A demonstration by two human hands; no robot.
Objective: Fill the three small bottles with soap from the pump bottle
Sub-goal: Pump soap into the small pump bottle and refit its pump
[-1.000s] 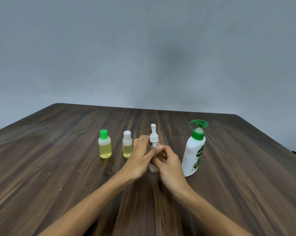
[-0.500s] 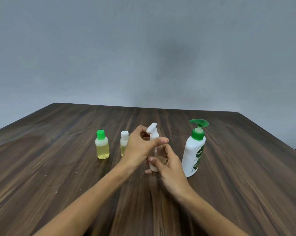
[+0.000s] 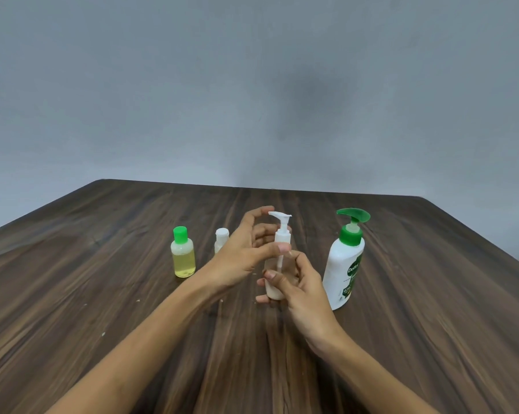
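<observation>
- The dark wood-grain tabletop (image 3: pixel 431 324) is seen nearest the camera; a few pale specks are scattered on its left part.
- Both forearms are extended over it from the near edge and converge at the middle.
- The right hand (image 3: pixel 300 291) is wrapped around the lower body of the clear small bottle (image 3: pixel 274 289), which stands upright on the tabletop.
- The left hand (image 3: pixel 246 255) is positioned at the white pump top (image 3: pixel 282 231) of that bottle; its thumb is laid against the collar, and the fingers are curled behind the pump stem. The pump head is raised, and its dip tube is visible inside the clear body.
- Most of the bottle's body is hidden by the two hands; its fill level cannot be determined.
- The large white pump bottle (image 3: pixel 344 264), fitted with a green pump, stands just beside the right hand, on its right.
- The white-capped small bottle (image 3: pixel 221 239) is largely screened by the left hand.
- The green-capped small bottle (image 3: pixel 183 253), holding yellow liquid, stands apart at the left.
- A plain grey wall (image 3: pixel 252 85) is located behind the far edge.
</observation>
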